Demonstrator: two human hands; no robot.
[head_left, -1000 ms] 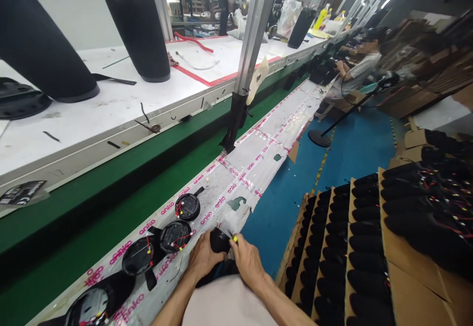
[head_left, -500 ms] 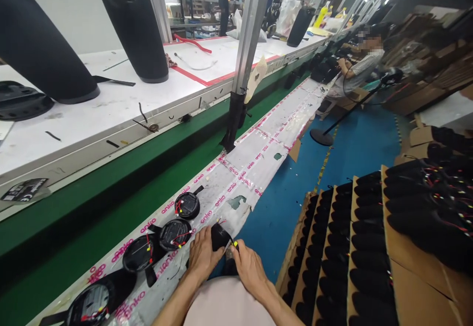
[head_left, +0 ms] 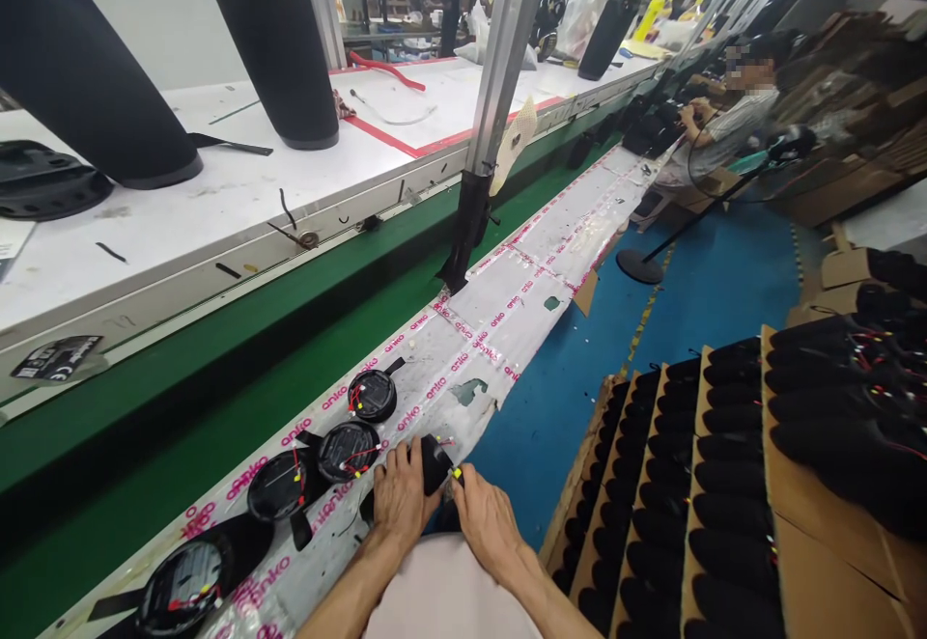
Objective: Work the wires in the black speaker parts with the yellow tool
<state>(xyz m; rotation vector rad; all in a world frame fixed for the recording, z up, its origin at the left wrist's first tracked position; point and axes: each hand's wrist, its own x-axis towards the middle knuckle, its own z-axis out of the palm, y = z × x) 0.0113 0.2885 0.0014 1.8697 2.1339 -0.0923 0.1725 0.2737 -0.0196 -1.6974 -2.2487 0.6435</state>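
My left hand is wrapped over a black fabric-covered speaker near my lap, gripping its side. Small coloured wire ends show at the speaker's far edge. My right hand is closed at the speaker's right side, thumb and fingers pinched together. A small yellow piece shows at its fingertips; what else it holds is hidden. Left of my hands, several black speakers lie with round ends up, among them a near one and a far one. Red wires and small connectors lie on those ends.
A narrow ledge covered in plastic and pink-printed tape runs ahead. A white workbench with tall black speakers stands to the left, beside a metal post. Cardboard-divided rows of speakers fill the right. A co-worker sits farther along.
The whole view has shifted slightly, so the bench and ledge appear a little to the right. Both hands stay on the speaker, with only small finger movement.
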